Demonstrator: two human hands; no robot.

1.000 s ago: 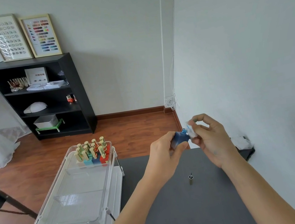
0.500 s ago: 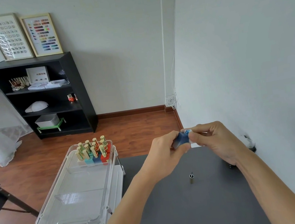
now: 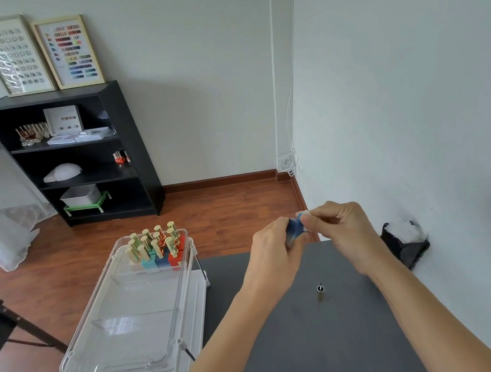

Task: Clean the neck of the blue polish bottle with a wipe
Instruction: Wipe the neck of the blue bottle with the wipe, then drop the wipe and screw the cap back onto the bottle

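The blue polish bottle [image 3: 295, 228] is held tilted above the far edge of the dark table, its body gripped by my left hand [image 3: 274, 251]. My right hand [image 3: 340, 229] pinches a small white wipe [image 3: 304, 214] against the bottle's neck, with fingers curled over it. Most of the neck is hidden by the wipe and fingers. The bottle's cap with its brush [image 3: 320, 291] stands upright on the table, nearer to me than the hands.
A clear tray [image 3: 123, 338] on a white cart at the left holds several gold-capped polish bottles [image 3: 155, 245] at its far end. A black bin with white waste [image 3: 405, 242] sits against the right wall. The dark table [image 3: 293, 352] spreads below my arms.
Both hands and the bottle have dropped a little. My right hand has turned over the neck, its fingers closing from a loose pinch to a curled grip on the wipe.
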